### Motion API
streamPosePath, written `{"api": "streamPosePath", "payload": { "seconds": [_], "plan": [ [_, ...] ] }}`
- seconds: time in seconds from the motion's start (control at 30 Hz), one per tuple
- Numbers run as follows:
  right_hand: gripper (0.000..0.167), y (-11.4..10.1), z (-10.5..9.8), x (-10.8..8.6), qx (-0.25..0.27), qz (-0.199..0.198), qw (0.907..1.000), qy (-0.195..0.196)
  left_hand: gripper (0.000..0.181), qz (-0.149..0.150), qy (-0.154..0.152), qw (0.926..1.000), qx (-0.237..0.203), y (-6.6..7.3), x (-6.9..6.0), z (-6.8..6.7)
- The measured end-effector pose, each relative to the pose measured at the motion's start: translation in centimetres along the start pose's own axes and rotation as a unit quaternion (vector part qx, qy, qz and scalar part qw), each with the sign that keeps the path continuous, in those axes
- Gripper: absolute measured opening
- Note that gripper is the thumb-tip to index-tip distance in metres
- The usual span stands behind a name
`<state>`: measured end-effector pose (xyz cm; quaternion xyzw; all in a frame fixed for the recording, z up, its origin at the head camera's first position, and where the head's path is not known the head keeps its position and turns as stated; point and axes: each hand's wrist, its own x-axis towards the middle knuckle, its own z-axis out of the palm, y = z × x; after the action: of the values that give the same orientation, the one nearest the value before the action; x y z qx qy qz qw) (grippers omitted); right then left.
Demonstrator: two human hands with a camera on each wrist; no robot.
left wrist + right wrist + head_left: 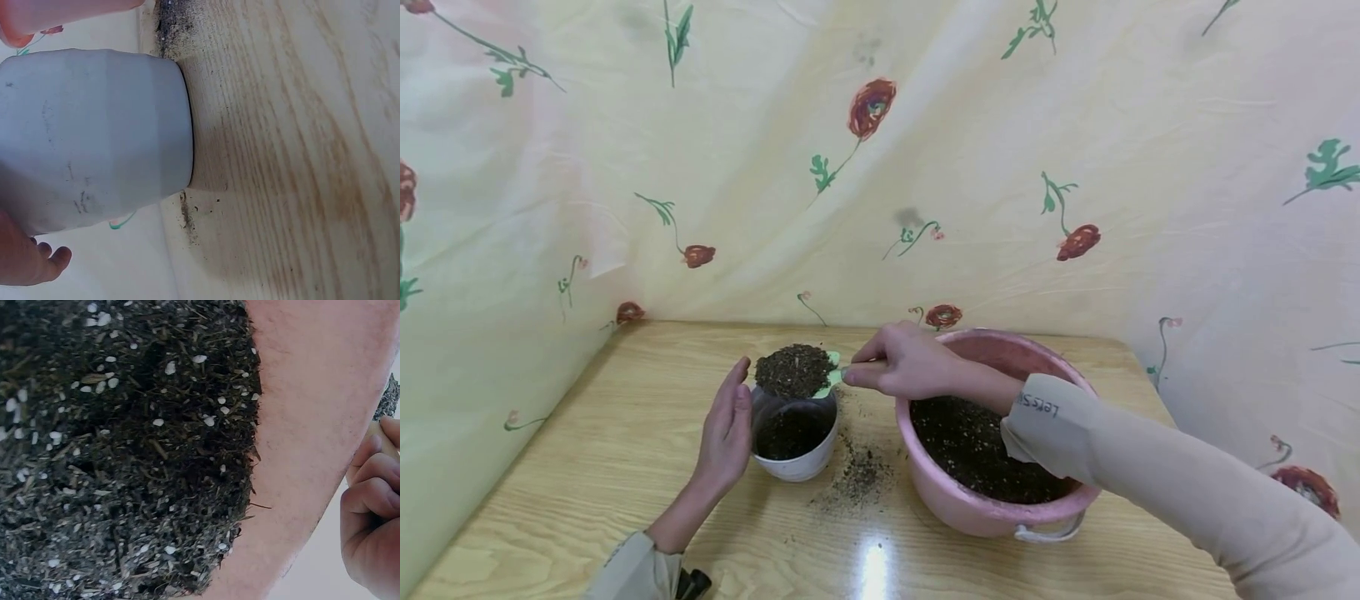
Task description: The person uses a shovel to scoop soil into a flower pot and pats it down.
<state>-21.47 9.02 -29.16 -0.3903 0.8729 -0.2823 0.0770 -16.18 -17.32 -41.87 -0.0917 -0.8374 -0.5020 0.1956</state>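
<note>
My right hand (pixel 913 362) grips the handle of a light green hand trowel (pixel 833 379). Dark potting soil (pixel 793 371) is heaped on its blade, above the far part of a white pot (pixel 797 462) partly filled with soil. To the pot's left, my left hand (pixel 726 433) is raised with fingers extended; whether it touches the rim cannot be made out. In the left wrist view, fingers (pixel 37 262) show beside the pot's wall (pixel 106 131). Curled fingers (pixel 375 506) of my right hand appear at the right wrist view's edge.
A large pink tub (pixel 955 508) with a pale handle (pixel 1048 531) holds dark soil with white specks (pixel 169 365), under my right forearm. Spilled soil (pixel 861 475) lies between tub and pot on the wooden table (pixel 587 450). Flowered cloth (pixel 760 183) hangs behind and at the sides.
</note>
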Motion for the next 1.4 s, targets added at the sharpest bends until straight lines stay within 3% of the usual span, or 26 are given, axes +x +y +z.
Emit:
{"api": "streamPosePath", "payload": {
  "seconds": [0.27,0.57,0.9,1.03,1.4],
  "plan": [
    [0.021,0.0,0.3,0.9,-0.005,-0.005,0.9999,-0.011,0.047,-0.009,0.008,0.9999,-0.005,-0.4,-0.2,0.3],
    [0.019,-0.3,0.3,1.6,-0.05,0.007,0.9977,-0.046,0.046,-0.008,0.004,1.0,0.001,-0.7,-0.4,0.4],
    [0.038,-0.6,0.5,2.1,-0.092,0.022,0.9918,-0.085,0.047,-0.008,-0.003,1.0,0.001,-0.9,-0.6,0.3],
    [0.038,-0.8,0.7,2.2,-0.098,0.036,0.9899,-0.096,0.047,-0.012,-0.006,0.9999,0.0,-0.9,-0.5,0.3],
    [0.05,-0.8,0.7,2.6,-0.128,0.012,0.9844,-0.121,0.047,-0.019,-0.009,0.9998,0.005,-0.8,-0.5,0.3]
  ]
}}
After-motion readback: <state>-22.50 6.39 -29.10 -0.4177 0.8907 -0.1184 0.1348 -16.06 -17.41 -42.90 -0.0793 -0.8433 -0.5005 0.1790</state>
